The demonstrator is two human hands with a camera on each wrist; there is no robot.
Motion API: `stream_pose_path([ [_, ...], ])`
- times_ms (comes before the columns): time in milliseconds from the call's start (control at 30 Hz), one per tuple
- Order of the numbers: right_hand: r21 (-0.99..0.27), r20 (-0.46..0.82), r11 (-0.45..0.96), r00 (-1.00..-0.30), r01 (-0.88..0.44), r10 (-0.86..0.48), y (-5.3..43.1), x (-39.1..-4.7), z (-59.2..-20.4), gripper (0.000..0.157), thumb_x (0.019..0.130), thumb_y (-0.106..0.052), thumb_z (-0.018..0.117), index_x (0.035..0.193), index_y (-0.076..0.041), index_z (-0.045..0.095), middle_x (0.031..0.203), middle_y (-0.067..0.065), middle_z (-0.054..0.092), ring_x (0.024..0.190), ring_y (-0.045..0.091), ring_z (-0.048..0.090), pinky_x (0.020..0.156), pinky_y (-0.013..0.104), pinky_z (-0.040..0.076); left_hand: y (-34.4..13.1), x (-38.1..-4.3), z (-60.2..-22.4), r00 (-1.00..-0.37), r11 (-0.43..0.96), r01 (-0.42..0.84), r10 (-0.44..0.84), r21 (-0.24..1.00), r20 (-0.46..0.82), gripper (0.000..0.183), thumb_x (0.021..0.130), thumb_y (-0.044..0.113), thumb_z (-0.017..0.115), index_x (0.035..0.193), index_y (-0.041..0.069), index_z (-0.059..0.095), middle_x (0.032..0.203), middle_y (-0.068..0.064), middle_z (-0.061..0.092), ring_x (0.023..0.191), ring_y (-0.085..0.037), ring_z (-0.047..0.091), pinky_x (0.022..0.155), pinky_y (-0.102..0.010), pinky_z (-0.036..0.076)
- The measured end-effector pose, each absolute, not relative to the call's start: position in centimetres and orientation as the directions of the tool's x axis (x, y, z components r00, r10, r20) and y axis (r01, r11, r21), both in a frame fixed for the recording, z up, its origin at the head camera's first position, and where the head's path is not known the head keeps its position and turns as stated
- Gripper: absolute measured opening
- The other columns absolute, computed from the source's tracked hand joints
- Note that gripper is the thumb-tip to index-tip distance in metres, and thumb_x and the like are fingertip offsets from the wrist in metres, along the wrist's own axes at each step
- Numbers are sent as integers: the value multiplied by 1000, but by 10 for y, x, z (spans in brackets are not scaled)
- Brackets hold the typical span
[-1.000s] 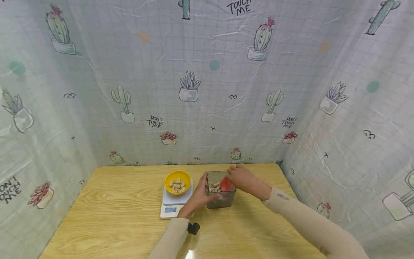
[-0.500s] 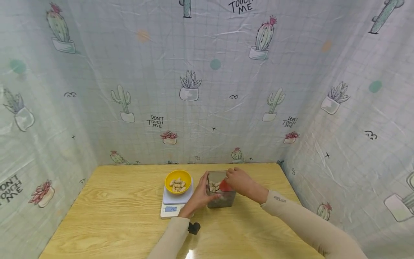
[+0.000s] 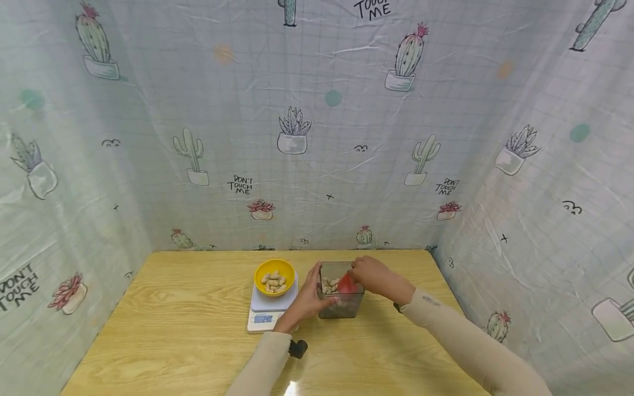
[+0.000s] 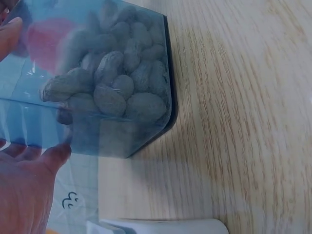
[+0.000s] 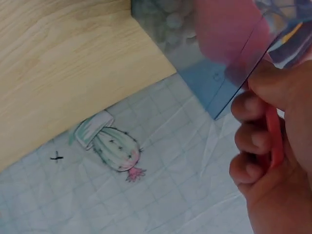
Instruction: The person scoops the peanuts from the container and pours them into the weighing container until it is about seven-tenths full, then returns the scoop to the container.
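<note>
A see-through bin [image 3: 339,309] of unshelled peanuts [image 3: 330,285] stands on the table. My left hand [image 3: 306,300] grips its near-left side, with the thumb across the front wall and the fingers along the left. In my right hand [image 3: 378,278] is the handle of a red scoop [image 3: 348,285]. The fingers curl round that handle [image 5: 276,136] in the right wrist view, just over the bin's rim. The scoop's head reaches down inside, showing pink through the wall in the left wrist view, beside the heaped peanuts [image 4: 109,73].
Left of the bin, a white kitchen scale [image 3: 253,324] with a lit display bears a yellow bowl [image 3: 257,281] holding several peanuts. The wooden table [image 3: 183,319] ends at a cactus-print curtain [image 3: 317,176] at the back and sides.
The right hand has shifted slightly right and the scoop's head shows more than half a second ago. The left hand keeps its hold on the bin; the view has drifted a little.
</note>
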State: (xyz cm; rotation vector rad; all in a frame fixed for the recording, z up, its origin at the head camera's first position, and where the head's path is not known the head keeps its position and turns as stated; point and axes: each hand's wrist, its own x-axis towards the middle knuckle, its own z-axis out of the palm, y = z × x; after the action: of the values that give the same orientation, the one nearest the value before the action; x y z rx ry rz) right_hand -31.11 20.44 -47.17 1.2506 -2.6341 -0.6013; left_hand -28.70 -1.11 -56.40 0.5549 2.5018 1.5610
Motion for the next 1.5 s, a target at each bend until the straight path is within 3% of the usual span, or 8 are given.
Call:
stream_pose_path([
  [167, 492, 16, 515, -584, -702, -811, 192, -309, -478, 6, 84, -21, 76, 90, -20, 75, 79, -5, 67, 76, 13, 61, 73, 30, 52, -9, -286, -562, -922, 397, 251, 375, 883, 93, 110, 83, 46, 77, 160, 21, 2, 166, -13, 7, 131, -41, 49, 105, -52, 45],
  [267, 474, 55, 560, -611, -680, -789, 190, -308, -482, 6, 83, -21, 77, 88, -20, 75, 79, -5, 66, 76, 13, 60, 72, 30, 50, -9, -286, -561, -925, 392, 248, 367, 886, 96, 109, 83, 46, 76, 160, 21, 2, 166, -13, 6, 132, -41, 48, 105, -52, 45],
  [600, 263, 151, 630, -614, -731, -775, 203, -311, -492, 9, 87, -13, 72, 79, -16, 69, 69, -2, 57, 62, 14, 53, 65, 34, 48, -10, -284, -561, -939, 405, 202, 340, 892, 59, 109, 82, 46, 77, 160, 27, 2, 167, -9, 6, 137, -42, 43, 107, -58, 40],
  [867, 136, 164, 643, -623, -754, -765, 205, -312, -493, 5, 88, -11, 72, 85, -14, 73, 71, -2, 59, 64, 13, 53, 65, 35, 47, -11, -286, -561, -938, 430, 213, 341, 877, 61, 109, 83, 45, 77, 160, 27, 2, 166, -10, 7, 138, -42, 41, 108, -58, 40],
  [1133, 161, 209, 656, -624, -738, -753, 198, -309, -495, 5, 89, -16, 71, 84, -16, 72, 70, -2, 58, 60, 12, 47, 58, 28, 32, -9, -285, -565, -928, 401, 237, 363, 885, 83, 109, 83, 42, 78, 160, 23, 3, 166, -13, 7, 145, -40, 32, 112, -54, 38],
  [1333, 22, 202, 657, -640, -754, -742, 205, -314, -503, 6, 92, -14, 68, 93, -15, 74, 78, -2, 62, 70, 13, 56, 67, 35, 48, -10, -283, -564, -935, 411, 207, 350, 888, 56, 106, 85, 42, 76, 159, 28, 2, 166, -11, 6, 142, -42, 36, 110, -56, 39],
  [1500, -41, 210, 675, -666, -737, -716, 213, -309, -502, 12, 94, -16, 65, 102, -12, 74, 86, -1, 65, 78, 16, 60, 77, 41, 52, -11, -282, -562, -939, 419, 181, 342, 890, 30, 106, 84, 43, 76, 159, 33, 1, 167, -9, 6, 140, -45, 39, 107, -58, 41],
])
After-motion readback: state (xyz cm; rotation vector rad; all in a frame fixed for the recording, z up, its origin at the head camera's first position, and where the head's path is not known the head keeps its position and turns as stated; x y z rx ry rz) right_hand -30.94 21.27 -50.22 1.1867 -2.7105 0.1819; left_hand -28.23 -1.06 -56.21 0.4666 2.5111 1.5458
